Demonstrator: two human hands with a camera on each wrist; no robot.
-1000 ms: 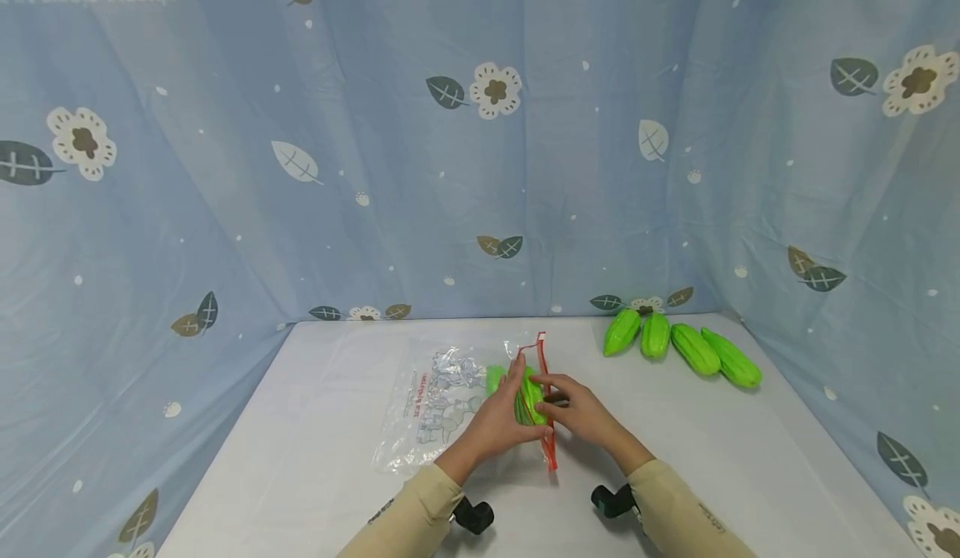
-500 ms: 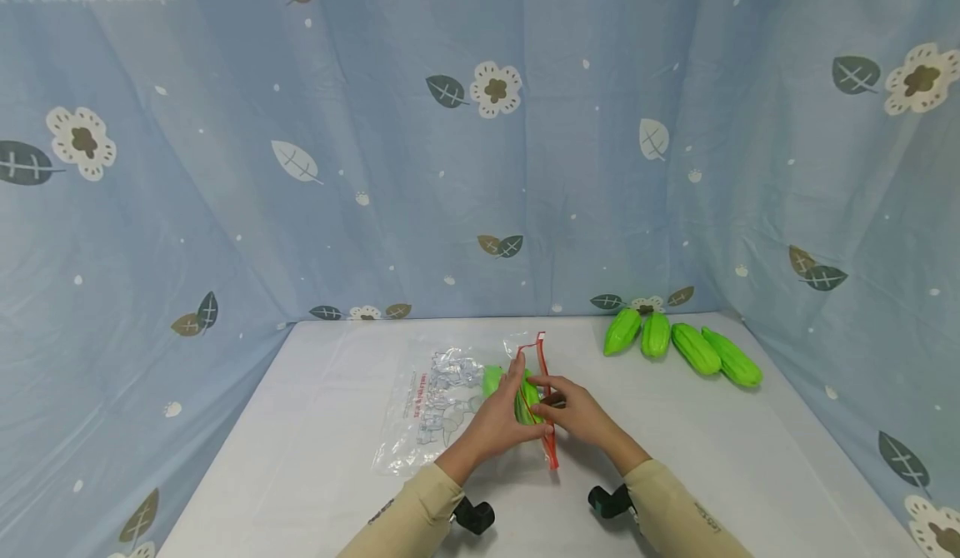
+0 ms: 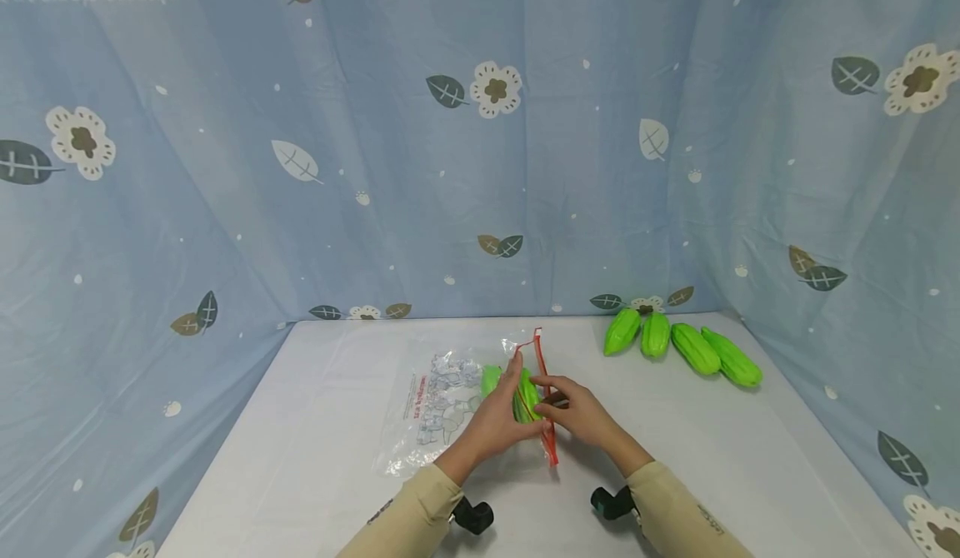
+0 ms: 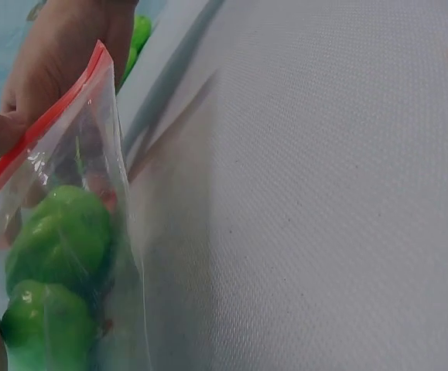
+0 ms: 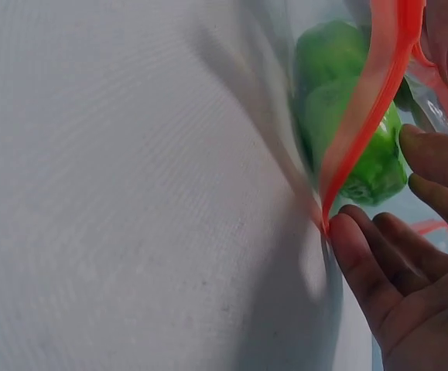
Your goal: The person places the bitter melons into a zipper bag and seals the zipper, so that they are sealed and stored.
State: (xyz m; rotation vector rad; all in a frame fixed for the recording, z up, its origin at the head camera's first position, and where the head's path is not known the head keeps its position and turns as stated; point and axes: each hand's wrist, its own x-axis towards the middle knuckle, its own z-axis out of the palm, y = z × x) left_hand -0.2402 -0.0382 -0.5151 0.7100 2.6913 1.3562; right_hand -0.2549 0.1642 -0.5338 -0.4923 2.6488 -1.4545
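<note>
Two gourds [image 4: 57, 236] lie in the bag [image 3: 446, 412], lower middle of the head view. At its red edge [image 3: 552, 445], the left hand [image 3: 491, 420] spreads its thumb from straight fingers; the right hand [image 3: 583, 412] has loosely bent, parted fingers. Bagging seems underway; next probably calls for nudging them deeper.

The clear plastic bag [image 3: 452, 412] is printed with bluish-grey line drawings and red lettering, and is edged by a red zip strip [image 5: 368, 127]. Bright green is shown by the ridged oblong vegetables [image 4: 59, 236], bagged and loose. The flat counter [image 3: 322, 408] is coloured white. The blue fabric curtain [image 3: 585, 183] is patterned with white, brown-centred flowers and brown, grey and white leaves. Beige cloth sleeves [image 3: 416, 508] are marked with dark lettering.
</note>
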